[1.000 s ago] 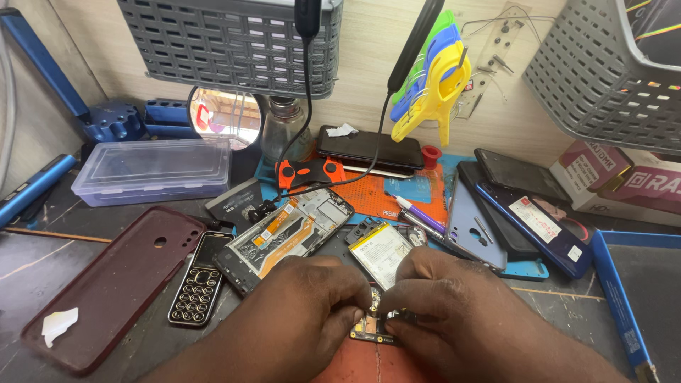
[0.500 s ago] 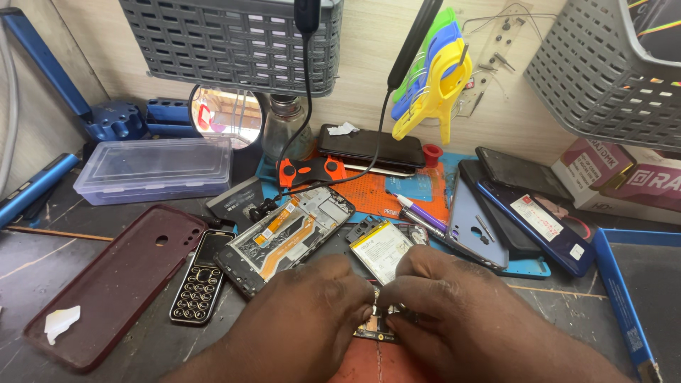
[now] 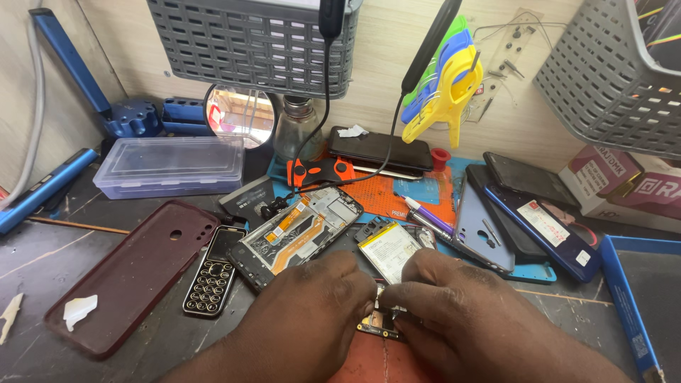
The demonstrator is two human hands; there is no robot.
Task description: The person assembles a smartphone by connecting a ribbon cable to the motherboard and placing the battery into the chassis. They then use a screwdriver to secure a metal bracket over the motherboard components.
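Note:
My left hand (image 3: 312, 312) and my right hand (image 3: 454, 312) meet at the near middle of the bench, fingertips pinched together on a small circuit board (image 3: 379, 323) that lies on an orange mat. Most of the board is hidden under my fingers. Just beyond my hands lies a flat white phone battery (image 3: 389, 248). Left of the battery rests an opened phone frame (image 3: 298, 230) with orange flex cables showing.
A maroon phone back cover (image 3: 135, 269) and a small keypad phone (image 3: 213, 273) lie at the left. A clear plastic box (image 3: 170, 164) sits behind them. Several phones (image 3: 546, 220) lie at the right, grey baskets (image 3: 255, 42) hang above, and a round mirror (image 3: 241, 113) stands at the back.
My hands stay pinched on the small board; the fingers shifted only slightly. Nothing else on the bench moved.

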